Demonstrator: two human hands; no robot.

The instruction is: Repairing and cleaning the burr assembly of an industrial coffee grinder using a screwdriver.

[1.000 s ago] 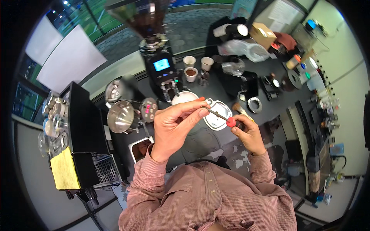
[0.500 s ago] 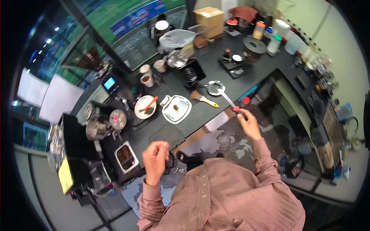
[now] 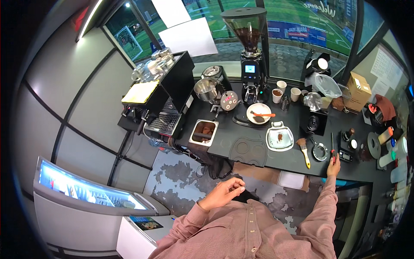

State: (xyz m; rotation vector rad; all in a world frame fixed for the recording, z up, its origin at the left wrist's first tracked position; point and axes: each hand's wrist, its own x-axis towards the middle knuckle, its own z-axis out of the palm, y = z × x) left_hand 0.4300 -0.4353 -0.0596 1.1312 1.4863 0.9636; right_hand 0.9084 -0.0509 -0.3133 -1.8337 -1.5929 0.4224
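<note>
My right hand (image 3: 333, 166) is closed round the handle of a screwdriver (image 3: 332, 146) with a red and black grip. Its thin shaft points away from me, over the counter's front right part. Just left of it lies a round metal ring with a dark handle (image 3: 319, 152), like a portafilter. A yellow-handled brush (image 3: 304, 153) rests beside that ring. My left hand (image 3: 224, 193) hovers in front of my body, off the counter, with its fingers curled. Whether anything small is inside those fingers is hidden.
On the black counter (image 3: 276, 161) are a dish with brown grounds (image 3: 279, 137), a white bowl with an orange-handled brush (image 3: 258, 113), a black mat (image 3: 248, 152) and a scale (image 3: 346, 154). A coffee grinder (image 3: 250, 71), espresso machine (image 3: 166, 99) and metal knock bin (image 3: 203, 132) stand farther left.
My view has swung left. The screwdriver's tip, over the metal ring before, is now to the ring's right. My left hand stays curled.
</note>
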